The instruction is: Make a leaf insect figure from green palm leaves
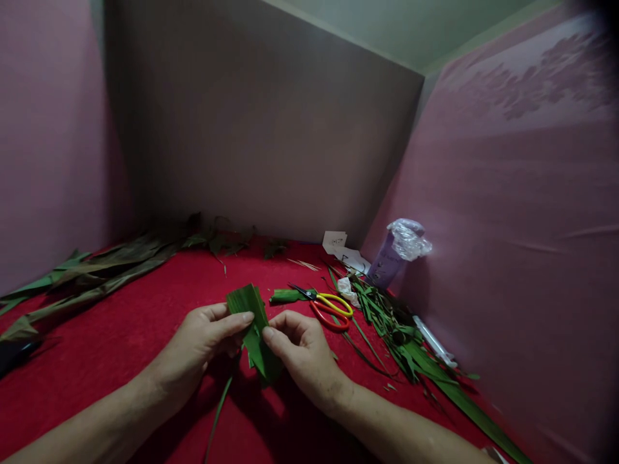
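Note:
A folded piece of green leaf is held up between my two hands, over the red cloth. My left hand grips its left side, thumb laid across the front. On the right edge, my right hand pinches the leaf between thumb and fingers. A thin green strip hangs down below my left hand; where it joins the leaf is hidden. Just beyond my right hand lie scissors with one yellow and one red handle, their dark blades over a short cut leaf piece.
Leaf scraps and a long leaf lie along the right wall. A purple container with clear plastic stands there, near white papers. Long, partly dried leaves lie at the left. Thin sticks rest farther back.

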Available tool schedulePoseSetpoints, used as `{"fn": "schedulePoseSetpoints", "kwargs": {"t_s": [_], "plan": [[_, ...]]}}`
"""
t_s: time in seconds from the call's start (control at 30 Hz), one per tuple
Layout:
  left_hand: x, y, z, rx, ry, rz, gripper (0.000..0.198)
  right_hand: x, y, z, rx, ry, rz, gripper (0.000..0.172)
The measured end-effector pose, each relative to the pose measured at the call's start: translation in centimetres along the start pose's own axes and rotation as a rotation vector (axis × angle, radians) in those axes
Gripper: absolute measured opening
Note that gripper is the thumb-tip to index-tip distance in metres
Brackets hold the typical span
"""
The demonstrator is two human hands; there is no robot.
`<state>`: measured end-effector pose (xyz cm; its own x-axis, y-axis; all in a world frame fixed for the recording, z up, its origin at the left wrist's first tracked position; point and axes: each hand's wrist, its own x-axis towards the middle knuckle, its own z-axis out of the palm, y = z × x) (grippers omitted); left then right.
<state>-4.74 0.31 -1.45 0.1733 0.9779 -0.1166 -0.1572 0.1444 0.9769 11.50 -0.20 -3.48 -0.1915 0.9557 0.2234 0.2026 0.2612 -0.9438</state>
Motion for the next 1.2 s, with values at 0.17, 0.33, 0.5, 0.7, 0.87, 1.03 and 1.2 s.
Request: {"fn": "schedulePoseSetpoints", "kwargs": {"t_s": [0.17,0.33,0.5,0.7,0.87,1.03,1.2], "plan": [[-0.1,-0.2,0.1,0.011,-0.002,0.008,0.021,0.0,-0.4,-0.2,0.040,0.002,-0.003,0.018],[-0.4,0.3,0.6,-0.075,-0.071,-0.016,0.019,0.3,-1.1,-0.3,0.240,-0.014,0.125,0.022],[-0.4,0.1,0.5,-0.060,-0.086,-0.007,0.019,0.5,-1.4,-0.3,0.343,0.045,0.112,0.025],[-0.5,-0.2,0.3,0.013,-0.064,-0.049,0.021,0.6,-1.3,-0.5,0.414,-0.024,0.181,0.026],[-0.9,0.5,0.5,-0.056,-0.080,-0.071,0.021,0.7,-1.1,-1.0,0.605,-0.143,0.284,0.022],[-0.7,0.7,0.4,-0.064,-0.092,-0.087,0.019,0.9,-1.1,-1.2,0.617,-0.179,0.316,0.024],[-0.2,0.5,0.1,-0.008,-0.100,-0.095,0.018,1.0,-1.1,-1.0,0.469,-0.136,0.246,0.026]]}}
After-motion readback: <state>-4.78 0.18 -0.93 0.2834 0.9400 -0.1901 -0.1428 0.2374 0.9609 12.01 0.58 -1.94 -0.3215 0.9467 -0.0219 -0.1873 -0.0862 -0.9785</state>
